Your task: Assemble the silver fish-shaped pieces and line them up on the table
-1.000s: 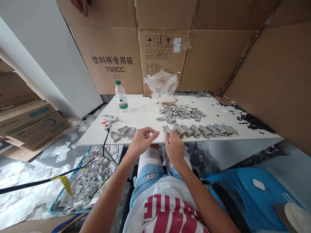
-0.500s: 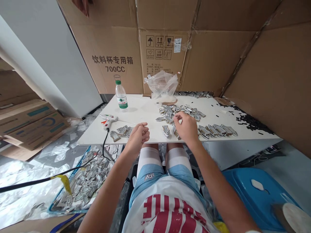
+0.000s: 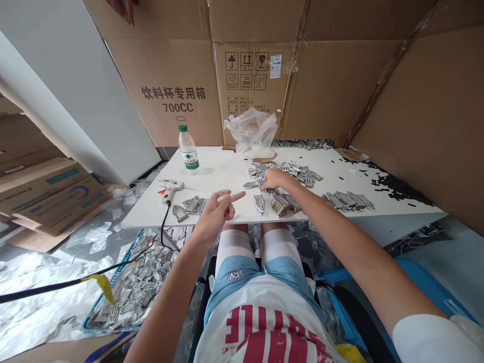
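Note:
My left hand [image 3: 219,210] hovers over the table's front edge, index finger stretched to the right and the others loosely curled, holding nothing I can see. My right hand [image 3: 277,178] reaches into a heap of small grey-and-white arch-shaped flat pieces [image 3: 302,173]; its fingers bend down together and their tips are hidden among the pieces. Nearer the edge, below that wrist, lies a cluster of similar pieces [image 3: 282,203]. A short stack of them [image 3: 259,202] sits between the hands. More pieces [image 3: 192,203] lie beside my left hand.
On the white table [image 3: 223,169] are a glue gun [image 3: 172,191], a water bottle [image 3: 189,154], a clear plastic bag [image 3: 253,131], a row of pieces [image 3: 348,200] and scattered black strips [image 3: 401,189]. A blue basket of pieces [image 3: 138,282] stands lower left. Cardboard [image 3: 249,30] walls the back.
My right hand has moved forward and slightly left into the heap, leaving pieces clustered near the front edge. My left index finger has straightened; that hand has barely shifted.

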### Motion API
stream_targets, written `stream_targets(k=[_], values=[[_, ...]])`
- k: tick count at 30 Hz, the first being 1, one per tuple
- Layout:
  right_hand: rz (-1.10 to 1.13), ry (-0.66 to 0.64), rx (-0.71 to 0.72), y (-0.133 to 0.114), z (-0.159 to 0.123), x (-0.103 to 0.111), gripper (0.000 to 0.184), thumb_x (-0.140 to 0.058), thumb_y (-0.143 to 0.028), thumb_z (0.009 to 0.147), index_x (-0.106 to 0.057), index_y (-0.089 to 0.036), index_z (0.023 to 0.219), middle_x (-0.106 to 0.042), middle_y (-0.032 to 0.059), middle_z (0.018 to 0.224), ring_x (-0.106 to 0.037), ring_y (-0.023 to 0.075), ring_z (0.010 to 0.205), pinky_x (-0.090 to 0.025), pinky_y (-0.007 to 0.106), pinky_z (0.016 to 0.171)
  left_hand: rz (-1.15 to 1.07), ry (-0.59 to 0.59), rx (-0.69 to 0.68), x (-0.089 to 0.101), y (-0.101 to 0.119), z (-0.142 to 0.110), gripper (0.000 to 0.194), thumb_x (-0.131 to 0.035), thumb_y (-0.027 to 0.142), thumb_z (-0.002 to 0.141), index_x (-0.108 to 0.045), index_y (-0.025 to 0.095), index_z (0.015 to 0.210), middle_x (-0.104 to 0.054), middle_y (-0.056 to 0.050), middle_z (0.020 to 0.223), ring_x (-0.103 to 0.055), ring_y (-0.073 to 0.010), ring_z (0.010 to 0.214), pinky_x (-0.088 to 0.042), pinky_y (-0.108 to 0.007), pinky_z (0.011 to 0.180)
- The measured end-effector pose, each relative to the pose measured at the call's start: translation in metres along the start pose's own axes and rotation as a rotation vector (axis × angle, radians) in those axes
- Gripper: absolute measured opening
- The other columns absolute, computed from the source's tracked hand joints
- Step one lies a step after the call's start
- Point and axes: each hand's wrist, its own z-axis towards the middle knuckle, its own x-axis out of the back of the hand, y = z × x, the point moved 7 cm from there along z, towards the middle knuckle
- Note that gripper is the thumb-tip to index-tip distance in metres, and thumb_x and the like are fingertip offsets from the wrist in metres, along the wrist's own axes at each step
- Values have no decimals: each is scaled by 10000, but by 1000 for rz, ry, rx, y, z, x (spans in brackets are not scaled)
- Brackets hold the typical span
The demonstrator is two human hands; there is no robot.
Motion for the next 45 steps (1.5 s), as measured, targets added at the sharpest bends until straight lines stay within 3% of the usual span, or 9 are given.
stream_targets(k=[3,7,13,17,22,28,34,39,45], values=[[-9,-34,-45,0,-2,1,258,-937,-187,594,-744,-141,759,-750,109,840,-689,229,829,-460,277,681,60,-32,-58,0,3,1,346,-751,527,954,-585,224,934,-506,52,527,-594,-185,750,-322,-275,648],[35,65,-25,-10,-16,23,224,-870,-227,700,-742,-140,863,-760,137,991,-686,267,965,-493,303,775,52,-47,-44,1,3,3,456,-831,590,855,-599,201,915,-453,83,592,-304,-104,558,-237,-272,579],[302,257,151,-42,-92,54,302,-737,-226,838,-714,-174,1135,-732,107,1239,-683,206,978,-552,338,914,52,-91,45,-5,1,-1,481,-902,575,762,-627,191,852,-316,105,617,-200,-79,538,-133,-278,548],[965,142,172,-52,-162,43,339,-799,-330,831,-725,-226,1145,-771,61,1084,-722,208,856,-611,353,778,153,-53,2,-9,9,-9,430,-884,566,767,-751,183,911,-525,39,689,-288,-83,543,-170,-277,538],[1263,-17,50,-47,-211,19,496,-888,-385,805,-708,-269,1253,-796,66,1119,-750,232,953,-604,345,773,307,-175,-91,-29,17,-23,371,-845,556,815,-830,195,897,-764,-82,924,-558,-165,678,-375,-281,599],[1348,-2,-5,-36,-223,9,363,-889,-459,816,-751,-245,1076,-743,27,899,-648,170,764,-531,300,675,459,-288,-148,-47,12,-30,319,-787,505,885,-856,193,889,-724,-64,779,-388,-110,511,-240,-289,496],[1289,30,-57,-35,-228,8,379,-899,-494,801,-814,-242,1071,-752,31,866,-669,192,813,-536,325,739,523,-293,-141,-47,10,-29,281,-773,468,913,-829,193,915,-459,46,540,-225,-101,499,-134,-289,511],[1335,-4,-76,-39,-228,3,368,-900,-501,801,-844,-255,1068,-710,12,802,-598,169,752,-481,301,680,455,-361,-131,-51,1,-28,255,-840,430,866,-806,182,916,-738,-57,800,-444,-116,558,-286,-272,541],[1485,-45,-124,-45,-228,-10,373,-929,-495,785,-860,-267,1071,-697,9,825,-549,148,739,-431,293,649,534,-341,-165,-53,-2,-27,172,-826,357,880,-801,188,865,-783,-43,817,-565,-154,694,-393,-269,638]])
